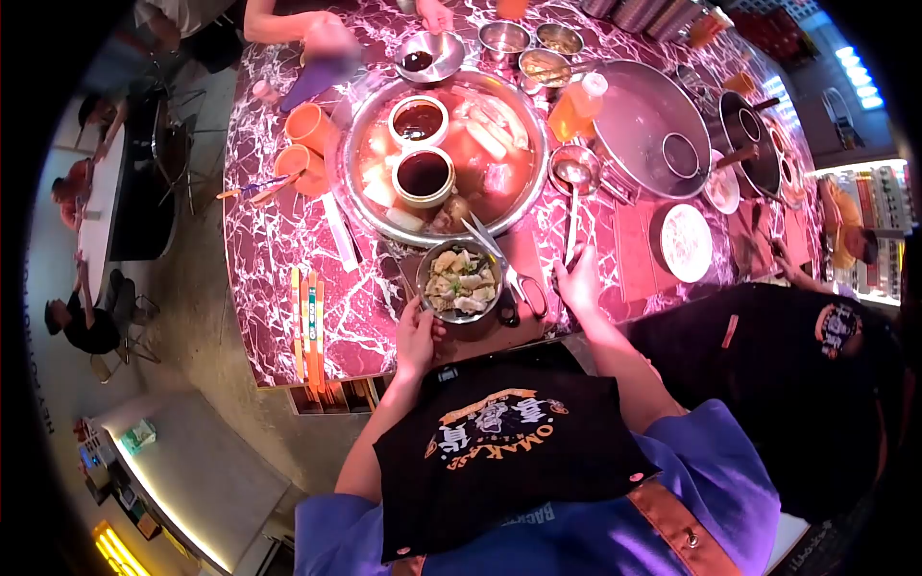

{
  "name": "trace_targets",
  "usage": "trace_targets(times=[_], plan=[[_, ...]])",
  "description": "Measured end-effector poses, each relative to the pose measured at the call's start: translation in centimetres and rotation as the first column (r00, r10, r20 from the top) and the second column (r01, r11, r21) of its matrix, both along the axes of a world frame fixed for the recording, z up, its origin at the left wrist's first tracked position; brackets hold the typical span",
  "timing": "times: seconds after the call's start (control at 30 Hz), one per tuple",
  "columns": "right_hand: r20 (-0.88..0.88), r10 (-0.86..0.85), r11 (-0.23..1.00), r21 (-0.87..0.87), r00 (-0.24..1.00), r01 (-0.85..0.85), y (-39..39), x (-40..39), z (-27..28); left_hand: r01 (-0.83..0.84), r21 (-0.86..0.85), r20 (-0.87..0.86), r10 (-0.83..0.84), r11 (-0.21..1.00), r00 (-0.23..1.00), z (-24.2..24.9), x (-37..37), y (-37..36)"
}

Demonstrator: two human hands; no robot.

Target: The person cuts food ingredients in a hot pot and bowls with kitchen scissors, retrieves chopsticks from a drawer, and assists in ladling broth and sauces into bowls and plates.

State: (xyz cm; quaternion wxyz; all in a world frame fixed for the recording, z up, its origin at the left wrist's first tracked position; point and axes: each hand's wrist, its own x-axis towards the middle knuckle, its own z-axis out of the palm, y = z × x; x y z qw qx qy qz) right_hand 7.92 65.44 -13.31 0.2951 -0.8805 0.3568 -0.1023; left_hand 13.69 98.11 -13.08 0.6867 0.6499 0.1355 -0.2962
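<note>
My left hand grips the lower left side of a metal bowl filled with pale pieces of food and bits of green. My right hand is closed around the handle end of a steel ladle, whose scoop points away from me. Between the bowl and my right hand lies a pair of scissors, blades beside the bowl's rim. Just beyond stands a wide metal pot of reddish broth with food in it and two white-rimmed cups of dark sauce.
Across the table, a person's hand is at a small metal bowl with dark liquid. Orange cups and flat sticks lie left. A large pan, an amber bottle and a white plate stand right. Another person is close at my right.
</note>
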Motion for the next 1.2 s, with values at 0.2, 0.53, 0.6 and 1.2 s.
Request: trace_targets(times=[0.2,0.53,0.6,1.2], plan=[[0.188,0.029,0.999,0.017,0.982,-0.033,0.6,-2.2,2.4,0.194,-0.143,-0.026,-0.200,0.971,0.980,-1.2,2.2,1.0],[-0.225,0.619,0.782,0.085,0.752,-0.618,9.1,15.8,10.1,0.130,-0.347,-0.067,-0.163,0.929,0.984,-1.8,2.1,0.3],[-0.287,0.670,0.730,0.087,0.685,-0.677,8.8,19.7,8.8,0.077,-0.318,-0.054,-0.099,0.945,0.994,-1.7,1.7,0.3],[0.153,0.641,0.759,0.021,0.752,-0.651,5.4,24.6,2.4,-0.181,-0.316,-0.068,0.168,0.931,0.983,1.7,5.4,-0.9]])
